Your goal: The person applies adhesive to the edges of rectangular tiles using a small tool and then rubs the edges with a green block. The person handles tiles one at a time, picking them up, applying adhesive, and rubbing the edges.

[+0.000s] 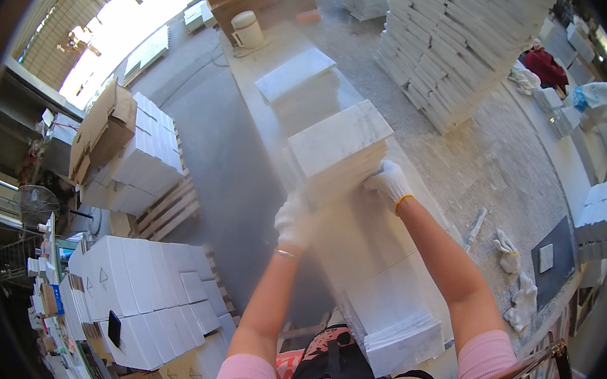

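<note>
A stack of white, grey-veined marble tiles (341, 138) stands on the long pale bench (368, 245) ahead of me. My left hand (292, 220), in a white work glove, is closed against the stack's near left corner; its fingertips are partly hidden. At the near right corner my right hand (391, 184), gloved the same way with a yellow cuff edge, has its fingers curled on the tiles' side. Farther along the bench sits a second tile stack (297, 76). Close to my body lies a lower, slightly fanned pile of tiles (404, 340).
Tall slab stacks (466, 34) rise at the far right. White cartons (147, 287) stand on the left, a dark phone (114, 328) on them. A white bucket (247, 30) is at the bench's far end. Loose gloves (520, 301) lie on the dusty surface at right.
</note>
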Demonstrator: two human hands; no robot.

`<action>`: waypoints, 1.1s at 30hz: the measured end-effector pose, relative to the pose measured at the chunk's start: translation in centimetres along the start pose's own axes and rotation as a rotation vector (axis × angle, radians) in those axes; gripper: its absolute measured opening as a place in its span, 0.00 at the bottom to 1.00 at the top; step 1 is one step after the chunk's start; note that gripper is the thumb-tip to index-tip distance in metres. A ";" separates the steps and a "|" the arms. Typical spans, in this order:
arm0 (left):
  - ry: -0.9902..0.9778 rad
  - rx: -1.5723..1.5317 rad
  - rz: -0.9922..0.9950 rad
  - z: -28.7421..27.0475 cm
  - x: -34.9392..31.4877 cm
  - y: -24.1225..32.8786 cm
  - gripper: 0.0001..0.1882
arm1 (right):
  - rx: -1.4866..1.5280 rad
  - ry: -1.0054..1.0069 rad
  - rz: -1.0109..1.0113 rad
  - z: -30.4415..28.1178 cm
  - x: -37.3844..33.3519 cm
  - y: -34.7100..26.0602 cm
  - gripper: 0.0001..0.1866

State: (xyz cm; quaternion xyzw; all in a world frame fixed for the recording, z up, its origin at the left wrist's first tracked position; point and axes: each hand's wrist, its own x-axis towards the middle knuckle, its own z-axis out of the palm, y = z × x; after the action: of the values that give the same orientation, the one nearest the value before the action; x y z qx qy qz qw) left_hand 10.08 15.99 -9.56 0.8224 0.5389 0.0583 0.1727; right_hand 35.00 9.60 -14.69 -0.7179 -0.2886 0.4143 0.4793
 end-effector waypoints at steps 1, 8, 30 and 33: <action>-0.012 -0.021 -0.015 -0.1 1.0 -0.2 0.37 | 0.066 0.012 0.080 0.0 0.7 -0.6 0.15; -0.011 -0.076 -0.052 -1.3 6.2 -0.2 0.47 | 0.048 0.024 0.083 1.9 6.3 -3.1 0.14; -0.779 -1.143 -0.326 -4.8 -22.0 -4.3 0.42 | -0.507 -0.273 0.399 -13.4 -32.4 -3.3 0.41; -1.011 -1.195 -0.377 -5.0 -27.7 -3.0 0.44 | -0.438 -0.255 0.420 -12.2 -35.4 -0.8 0.46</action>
State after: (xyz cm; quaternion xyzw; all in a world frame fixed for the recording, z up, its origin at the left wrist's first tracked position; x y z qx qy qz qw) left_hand -5.29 -6.93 -3.44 0.4132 0.4031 -0.0727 0.8133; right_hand 28.29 -24.30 -0.29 -0.7901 -0.2739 0.5187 0.1777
